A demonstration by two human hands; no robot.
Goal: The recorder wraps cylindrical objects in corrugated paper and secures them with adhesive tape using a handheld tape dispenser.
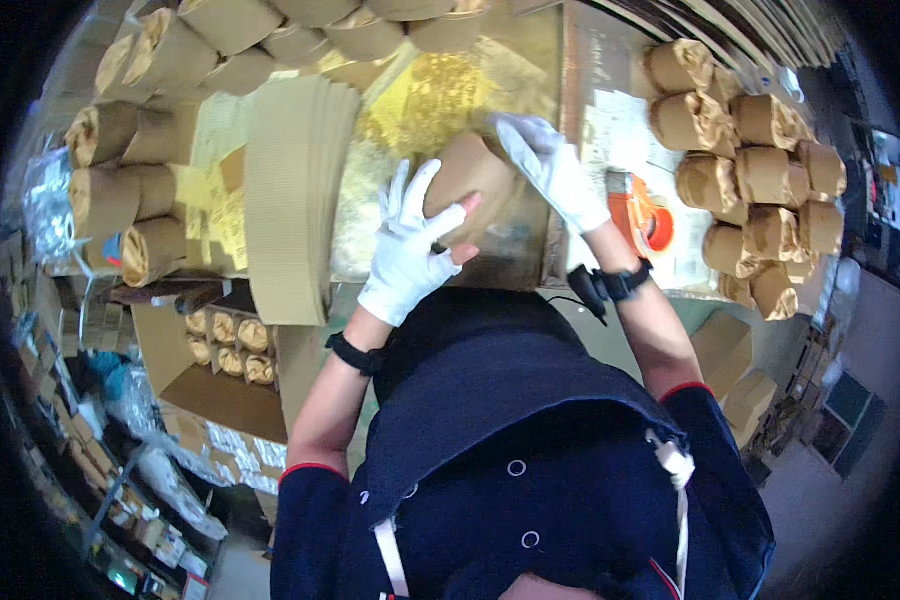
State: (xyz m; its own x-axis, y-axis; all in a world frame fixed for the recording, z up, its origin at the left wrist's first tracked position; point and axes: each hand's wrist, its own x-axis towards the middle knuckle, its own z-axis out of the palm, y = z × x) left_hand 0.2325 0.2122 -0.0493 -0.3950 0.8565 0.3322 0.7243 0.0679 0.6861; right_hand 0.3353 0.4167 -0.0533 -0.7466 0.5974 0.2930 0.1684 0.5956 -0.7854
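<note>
Two white-gloved hands work at a table (pixel 535 70), seen from above through a round, wide lens. Take the brown cardboard piece (pixel 482 178) between the hands as the centre of the clock; it is curved, lies over the table, near its front edge, and is slightly blurred.

The left hand (pixel 407 245) is at 8 o'clock, open, its fingers spread apart and laid against the cardboard's left side; a bare thumb and one bare fingertip poke out of the glove. The right hand (pixel 548 165) is at 2 o'clock, with bent fingers at the cardboard's upper right edge; blur hides whether they pinch it. A black band (pixel 355 355) circles the left wrist, and a black strap (pixel 628 282) with a small dark device circles the right.

At 9 o'clock, just beyond the left hand, stands a tall stack of corrugated sheets (pixel 295 200). Further out, from 9 to 11 o'clock, are brown paper-stuffed rolls (pixel 110 200). An orange tape dispenser (pixel 625 205) sits at 3 o'clock, with a second group of rolls (pixel 765 175) piled past it. At 8 o'clock, below table level, an open carton (pixel 220 400) holds more wrapped rolls (pixel 225 330). At 6 o'clock is the person's dark apron (pixel 530 385)
</note>
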